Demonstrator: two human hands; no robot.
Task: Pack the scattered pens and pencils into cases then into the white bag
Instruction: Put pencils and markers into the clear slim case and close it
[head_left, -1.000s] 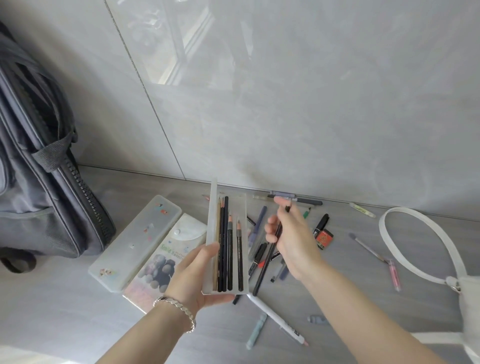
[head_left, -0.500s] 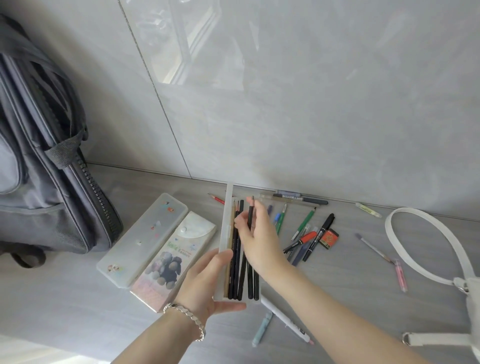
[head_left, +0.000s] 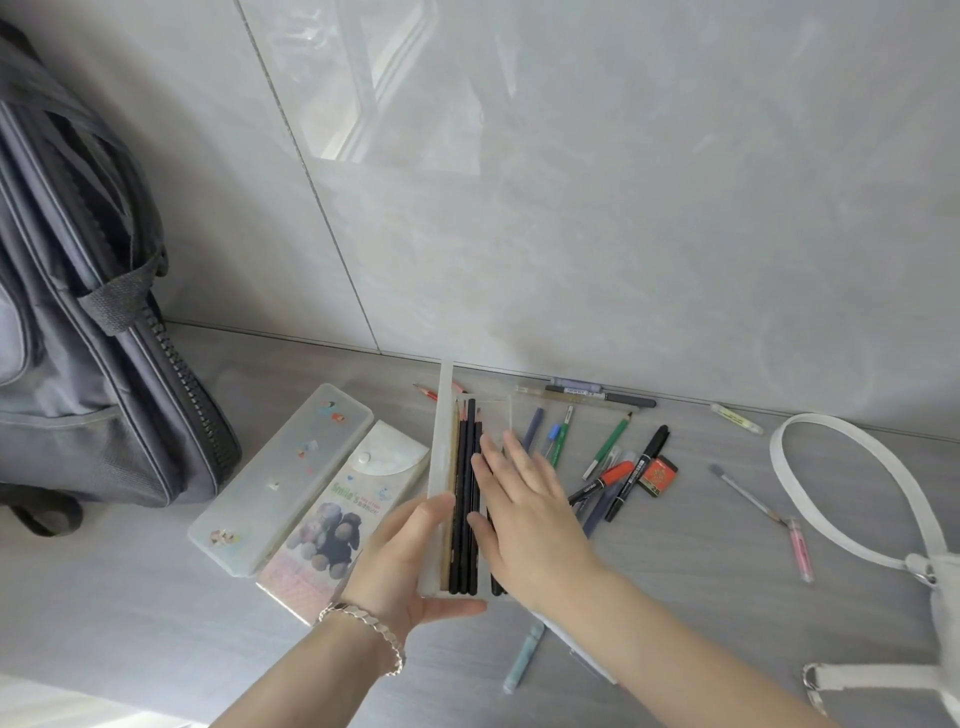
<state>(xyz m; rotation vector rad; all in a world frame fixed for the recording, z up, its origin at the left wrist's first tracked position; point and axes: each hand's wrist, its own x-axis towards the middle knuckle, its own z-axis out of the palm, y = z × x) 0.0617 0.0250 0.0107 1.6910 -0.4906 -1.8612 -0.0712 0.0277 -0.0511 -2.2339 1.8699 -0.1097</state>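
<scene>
left hand: the left hand (head_left: 400, 566) is gripping the open translucent plastic pencil case (head_left: 441, 441) at its near end, thumb lying over the left wall, fingers going underneath.
right hand: the right hand (head_left: 524, 514) is lying flat on the dark wooden pencils (head_left: 465, 493) inside the case, fingers straight, holding nothing.
case axis: the case is running away from the person, far end pointing at the wall. The pencils are lying parallel to it, tips away.
next targets: the loose pens and markers (head_left: 605, 452) are lying on the grey counter (head_left: 675, 597) just to the right of the case, mostly slanting up-right.
nearer hand: the right hand is sitting between case and pile, so I'm judging the next pick to be a short rightward reach for it. The left is acting as the holder.
bag: the white fabric bag (head_left: 943, 597) is lying at the far right edge, well apart from the case.
</scene>
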